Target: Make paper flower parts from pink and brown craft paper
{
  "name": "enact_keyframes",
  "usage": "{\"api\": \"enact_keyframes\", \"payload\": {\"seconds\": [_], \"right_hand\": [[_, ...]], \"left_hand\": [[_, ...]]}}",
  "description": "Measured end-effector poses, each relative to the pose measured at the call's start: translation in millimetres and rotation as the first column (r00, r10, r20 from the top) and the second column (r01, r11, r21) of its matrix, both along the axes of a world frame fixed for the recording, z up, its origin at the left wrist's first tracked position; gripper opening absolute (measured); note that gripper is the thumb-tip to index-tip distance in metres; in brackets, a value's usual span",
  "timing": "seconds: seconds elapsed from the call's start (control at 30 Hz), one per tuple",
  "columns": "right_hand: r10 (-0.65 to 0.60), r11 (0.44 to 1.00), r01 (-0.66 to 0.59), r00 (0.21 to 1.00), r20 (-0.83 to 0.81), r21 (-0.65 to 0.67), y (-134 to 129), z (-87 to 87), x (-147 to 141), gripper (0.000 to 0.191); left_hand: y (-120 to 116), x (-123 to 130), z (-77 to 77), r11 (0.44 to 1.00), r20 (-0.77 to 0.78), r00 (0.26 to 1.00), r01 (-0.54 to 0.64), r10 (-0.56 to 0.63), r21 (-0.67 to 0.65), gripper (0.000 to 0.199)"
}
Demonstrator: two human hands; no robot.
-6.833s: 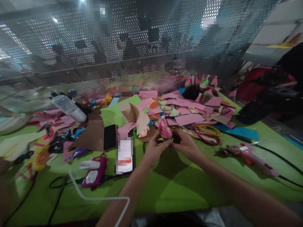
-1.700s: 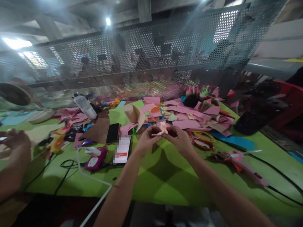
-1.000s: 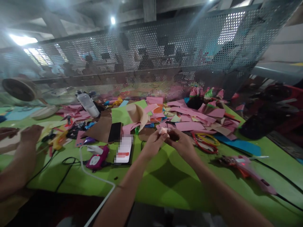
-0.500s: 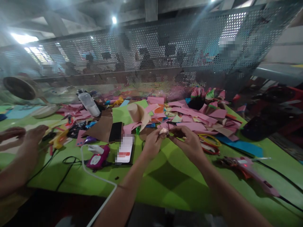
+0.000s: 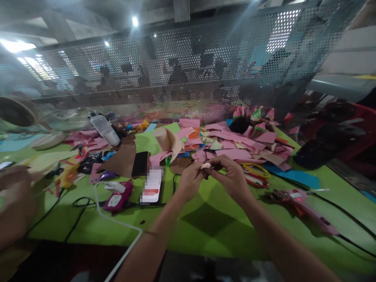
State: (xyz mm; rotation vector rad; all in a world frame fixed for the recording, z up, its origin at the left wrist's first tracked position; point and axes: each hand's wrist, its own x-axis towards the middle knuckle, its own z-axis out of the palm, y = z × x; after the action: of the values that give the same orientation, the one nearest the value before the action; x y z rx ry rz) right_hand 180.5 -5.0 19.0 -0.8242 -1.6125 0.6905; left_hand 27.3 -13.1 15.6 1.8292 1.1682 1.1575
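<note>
The left hand [image 5: 190, 181] and right hand [image 5: 230, 178] meet near the centre of the frame, fingertips drawn narrow, both pinching a small pale piece [image 5: 206, 166] above the green counter [image 5: 188, 235]. It looks like thin, crumpled paper or foil: probably very light, soft and easily crushed, so a gentle fingertip hold at its edges should suit it better than a squeeze.

The fingers cover most of it, leaving its shape and underside uncertain; I cannot make out the dark bit beneath. Farther out, the phone [image 5: 152, 186] left of centre has a pixelated screen. At the left edge, a co-worker's hand [image 5: 17, 188] is blurred and cut off, as is the fan [image 5: 16, 111].
</note>
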Motion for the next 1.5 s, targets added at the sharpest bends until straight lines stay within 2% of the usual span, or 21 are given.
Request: {"api": "enact_keyframes", "payload": {"seconds": [0.17,0.4,0.67,0.83,1.03,1.23,1.37,1.43,1.5], "right_hand": [[-0.027,0.999,0.027,1.0,-0.007,-0.031,1.7,-2.2,0.0,0.019],[0.044,0.983,-0.044,0.999,-0.005,-0.18,8.0,-4.1,4.0,0.026],[-0.013,0.991,0.018,0.999,0.04,-0.135,6.6,-4.2,3.1,0.018],[-0.038,0.988,0.037,0.999,-0.001,-0.148,5.9,-4.0,-0.4,0.019],[0.009,0.973,-0.022,0.998,-0.059,-0.228,7.5,-3.9,0.9,0.023],[0.003,0.988,-0.001,1.0,0.014,-0.156,9.2,-3.5,3.8,0.016],[-0.024,0.986,0.024,1.0,0.001,-0.168,8.6,-4.5,2.3,0.017],[0.005,0.974,-0.012,1.0,-0.028,-0.226,8.8,-5.0,1.9,0.021],[0.087,0.939,-0.119,0.99,-0.111,-0.323,9.6,-5.0,1.9,0.027]], "left_hand": [[2.3,-0.1,-0.9,1.0,-0.115,0.993,-0.015,0.012,-0.028,0.019],[4.6,-1.6,-3.8,0.998,-0.191,0.981,-0.035,0.023,-0.058,0.016],[7.1,-1.6,-10.9,0.998,-0.339,0.939,-0.051,0.056,0.022,0.02],[6.9,-1.8,-11.6,0.999,-0.317,0.948,-0.042,0.038,-0.007,0.018],[6.8,-2.1,-9.0,0.998,-0.318,0.948,-0.047,0.03,-0.047,0.019],[6.9,-2.5,-9.7,0.997,-0.33,0.943,-0.062,0.041,-0.053,0.019],[6.9,-2.1,-10.7,0.995,-0.318,0.948,-0.06,0.03,-0.084,0.019],[6.7,-1.8,-10.2,0.992,-0.274,0.961,-0.056,0.024,-0.112,0.018],[6.2,-1.6,-8.7,0.99,-0.227,0.974,-0.054,0.022,-0.133,0.018]]}}
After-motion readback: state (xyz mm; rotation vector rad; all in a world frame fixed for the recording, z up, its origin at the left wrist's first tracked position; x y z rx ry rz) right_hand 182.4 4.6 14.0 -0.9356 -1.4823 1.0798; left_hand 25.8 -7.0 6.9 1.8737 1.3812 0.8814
